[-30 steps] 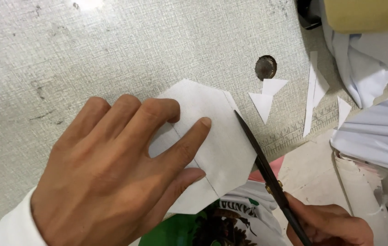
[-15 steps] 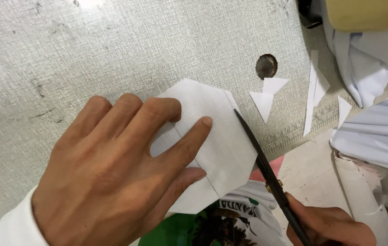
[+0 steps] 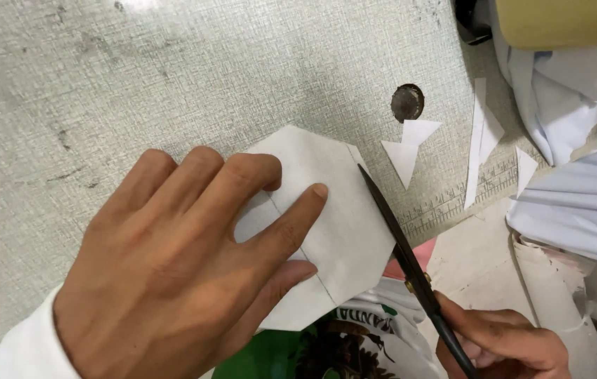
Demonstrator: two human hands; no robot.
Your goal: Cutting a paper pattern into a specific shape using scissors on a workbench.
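Scissors [image 3: 411, 267], clenched in the right hand [image 3: 505, 344], lie along the folded white paper's [image 3: 340, 224] right edge; left hand [image 3: 179, 274] presses it flat, grasping nothing.

work table [image 3: 137, 84]: grey-green textured top, scuffed, dark specks; printed ruler strip [image 3: 453, 203] along right edge. round dark metal hole [image 3: 408, 102] set in surface. white paper piece [image 3: 326, 217] lies flat near front edge, part overhanging, left hand [image 3: 179, 281] pressing on it. two small white triangular offcuts [image 3: 411, 147] just below hole. long narrow white offcuts [image 3: 482, 140] near ruler strip. another small triangular scrap [image 3: 525, 167] at right. white cloth pile [image 3: 572, 140] rests on right corner.
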